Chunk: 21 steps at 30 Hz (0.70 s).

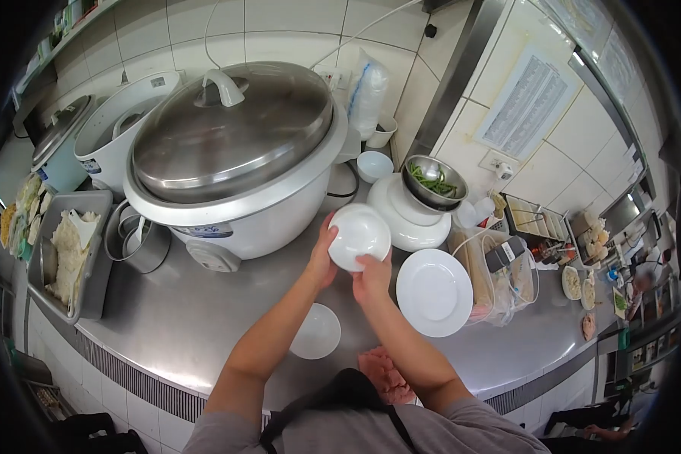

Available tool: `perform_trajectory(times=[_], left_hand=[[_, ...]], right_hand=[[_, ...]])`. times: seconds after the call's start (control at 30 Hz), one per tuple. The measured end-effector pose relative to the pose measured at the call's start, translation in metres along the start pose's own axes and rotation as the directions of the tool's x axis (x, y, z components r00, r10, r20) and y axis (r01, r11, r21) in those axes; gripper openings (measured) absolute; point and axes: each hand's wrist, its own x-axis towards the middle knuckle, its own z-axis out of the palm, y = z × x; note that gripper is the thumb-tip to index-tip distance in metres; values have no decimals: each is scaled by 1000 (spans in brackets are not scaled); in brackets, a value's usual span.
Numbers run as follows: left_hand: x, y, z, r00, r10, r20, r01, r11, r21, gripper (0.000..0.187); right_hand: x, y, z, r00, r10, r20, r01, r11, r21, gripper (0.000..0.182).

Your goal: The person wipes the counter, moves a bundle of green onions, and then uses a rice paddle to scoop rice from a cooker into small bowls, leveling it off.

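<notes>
A small white bowl is held up over the steel counter between both hands. My left hand grips its left edge, fingers partly hidden behind it. From the lower right, my right hand holds the same bowl, thumb lying on its surface. Below my hands another white bowl sits on the counter, partly behind my left forearm. A white plate lies just right of my right hand. Beyond it, a metal bowl of green vegetables rests on a stack of white dishes.
A large lidded rice cooker fills the back left. Left of it stand a metal pot and a grey tub of rice with a white scoop. A pink cloth lies at the front edge. Food containers line the right side.
</notes>
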Motion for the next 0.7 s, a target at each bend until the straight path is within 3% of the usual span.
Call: perform_trajectory(times=[0.07, 0.13, 0.2, 0.23, 0.3, 0.33, 0.4, 0.47, 0.53, 0.6, 0.67, 0.7], left_hand=[[14, 20, 14, 985, 55, 164, -44, 996, -72, 82], [39, 29, 17, 981, -27, 190, 36, 999, -39, 94], [43, 38, 30, 959, -148, 243, 50, 928, 368, 100], [43, 37, 31, 956, -142, 255, 38, 926, 375, 100], [36, 26, 27, 974, -108, 197, 38, 944, 329, 102], [26, 30, 28, 973, -106, 207, 30, 939, 342, 102], [-6, 38, 29, 962, -162, 222, 113, 969, 220, 100], [-49, 54, 27, 941, -188, 281, 122, 964, 238, 94], [-89, 70, 19, 912, -169, 373, 61, 957, 285, 94], [-123, 77, 0, 909, -127, 397, -13, 943, 331, 95], [-153, 85, -17, 936, -106, 337, -15, 940, 340, 96], [-168, 88, -25, 958, -86, 272, -14, 939, 344, 96]], right_hand=[[18, -1, 12, 997, -82, 11, 82, 996, 45, 69], [38, -6, 19, 984, -179, 10, 177, 981, 82, 64], [58, -9, 28, 993, -111, -29, 115, 975, 192, 61], [77, -1, 19, 992, -124, -23, 126, 971, 201, 61], [122, 20, 1, 983, 14, 184, -92, 901, 423, 58], [118, 13, 15, 982, 1, 189, -85, 896, 436, 58], [111, 1, 37, 990, -89, 110, 41, 923, 382, 57], [126, 1, 44, 997, -36, 70, 1, 896, 444, 57], [139, -5, 55, 995, -101, 12, 84, 878, 472, 56], [160, -12, 64, 996, -87, 29, 59, 851, 521, 52], [200, -18, 74, 989, 112, -93, -48, 854, 519, 45], [210, -26, 83, 985, 89, -147, -14, 893, 449, 41]])
